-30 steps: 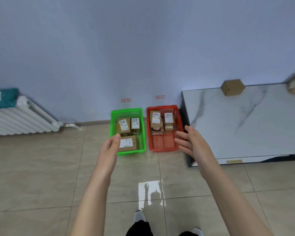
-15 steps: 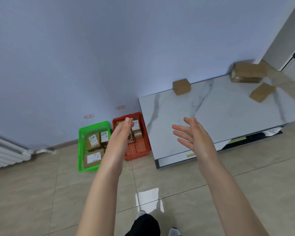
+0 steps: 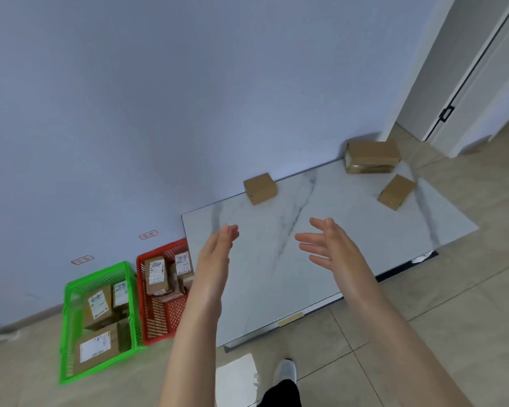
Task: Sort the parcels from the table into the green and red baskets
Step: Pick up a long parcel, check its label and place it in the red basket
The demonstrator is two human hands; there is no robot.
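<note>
Obs: Since half a second ago the view has swung right. The green basket [image 3: 97, 276] and red basket [image 3: 162, 324] now sit in the lower left of the frame, and the worktop [image 3: 359, 207] fills the centre. The left grip [image 3: 215, 254], which overlapped the red basket before, is now over the worktop's left edge. The right grip [image 3: 332, 248] is over its middle.

Chk: Grip state?

Obs: Both are apart with fingers straight, palms roughly facing, holding nothing.

Chk: Parcels?

Obs: Three plain brown ones are on the worktop, toward the upper right of the frame. The small parcel [image 3: 260, 188] is at the back edge by the wall, the large parcel [image 3: 372, 156] is at the far corner, and the angled parcel [image 3: 396, 191] is just below it. Labelled parcels lie in both baskets; I cannot count those in the red one.

Chk: Step in hand?

Obs: Judged to be a reach for the next pick. The small parcel is nearest.

Chk: Next move calls for?

Obs: A longer forward reach, then one grip closing across the box's sides. No label shows on these three, so I cannot tell which basket each goes to; each needs turning over first.
</note>
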